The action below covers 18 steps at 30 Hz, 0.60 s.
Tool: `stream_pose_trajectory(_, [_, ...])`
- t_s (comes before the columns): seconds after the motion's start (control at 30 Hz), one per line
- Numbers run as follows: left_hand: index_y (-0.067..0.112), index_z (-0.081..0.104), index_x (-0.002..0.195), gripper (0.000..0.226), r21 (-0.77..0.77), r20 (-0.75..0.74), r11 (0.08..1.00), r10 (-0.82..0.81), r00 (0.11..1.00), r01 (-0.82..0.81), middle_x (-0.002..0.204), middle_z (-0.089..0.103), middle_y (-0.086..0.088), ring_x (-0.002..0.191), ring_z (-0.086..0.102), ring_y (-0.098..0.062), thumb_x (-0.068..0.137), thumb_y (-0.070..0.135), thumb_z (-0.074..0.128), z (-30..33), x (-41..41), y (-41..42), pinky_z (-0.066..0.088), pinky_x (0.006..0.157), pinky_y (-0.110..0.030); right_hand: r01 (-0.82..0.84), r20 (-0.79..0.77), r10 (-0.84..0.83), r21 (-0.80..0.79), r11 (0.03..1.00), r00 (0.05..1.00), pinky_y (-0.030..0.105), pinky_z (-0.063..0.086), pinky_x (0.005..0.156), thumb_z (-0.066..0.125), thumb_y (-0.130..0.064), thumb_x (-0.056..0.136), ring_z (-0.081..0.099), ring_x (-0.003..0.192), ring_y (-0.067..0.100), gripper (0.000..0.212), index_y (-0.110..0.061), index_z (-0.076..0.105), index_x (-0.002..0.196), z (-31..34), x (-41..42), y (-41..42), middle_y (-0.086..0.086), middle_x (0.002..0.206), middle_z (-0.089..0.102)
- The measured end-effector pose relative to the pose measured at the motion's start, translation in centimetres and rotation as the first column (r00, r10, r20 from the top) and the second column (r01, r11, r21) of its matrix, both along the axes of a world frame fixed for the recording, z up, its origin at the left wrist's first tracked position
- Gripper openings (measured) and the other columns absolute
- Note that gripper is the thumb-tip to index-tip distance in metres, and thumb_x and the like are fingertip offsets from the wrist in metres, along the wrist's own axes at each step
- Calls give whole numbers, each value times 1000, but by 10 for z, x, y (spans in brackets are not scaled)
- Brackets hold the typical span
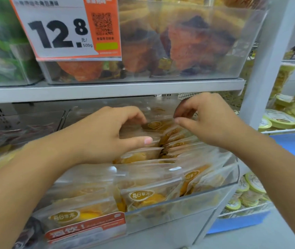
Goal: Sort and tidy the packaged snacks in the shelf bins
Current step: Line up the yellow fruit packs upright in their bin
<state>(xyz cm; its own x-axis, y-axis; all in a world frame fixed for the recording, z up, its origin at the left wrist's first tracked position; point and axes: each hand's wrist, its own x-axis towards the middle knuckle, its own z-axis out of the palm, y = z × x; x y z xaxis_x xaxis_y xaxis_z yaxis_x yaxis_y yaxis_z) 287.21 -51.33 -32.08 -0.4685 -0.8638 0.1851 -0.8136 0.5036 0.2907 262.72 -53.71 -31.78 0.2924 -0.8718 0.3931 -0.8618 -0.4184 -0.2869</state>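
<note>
Presently, clear snack packets (144,192) with yellow-orange contents are seen standing in rows inside a transparent bin (220,190) on the lower shelf. The rows are packed closely, front to back, and each packet carries an oval label near its top. One packet at the rear of the bin (156,125) is positioned between both hands.

The left hand (96,135) is reached in from the left with the fingers curled over the rear packets; its fingertips are placed on the top edge of the rear packet and the thumb is extended against the packets in front. A closed grip cannot be confirmed. The right hand (207,119) is held above the right side of the same row with fingers bent downward and the thumb pointed left, close to the packet's top edge; whether anything is pinched cannot be told.

An orange label strip (87,226) is fixed to the bin's front left corner. Above, a grey shelf board (107,90) carries a second clear bin (188,42) of orange and dark packaged snacks, and a price tag (62,27) reading 12.8 is hung at its left. Yellow-lidded tubs (279,119) are stacked on the neighbouring rack at right.
</note>
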Motion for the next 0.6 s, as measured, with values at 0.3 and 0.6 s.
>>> stream_pose_trajectory(0.3, [23,48,88,35,18,200,987,151,968,-158,84,51,9,81,50,-12,100,53,35,14,-46,-17,41,78,-28,52,-327,35,253,966,944,31,50,94,64,-34,95,61,107,22,22,-30,73,114,4,8,-41,-1,118,65])
stream_pose_trajectory(0.6, [23,64,117,26,-61,148,944,329,933,-323,111,61,-6,97,59,-29,96,13,53,-9,-82,-65,51,89,-37,95,-239,-12,341,935,971,16,39,90,62,-18,97,58,115,14,32,-29,67,126,2,-27,-37,-8,129,62])
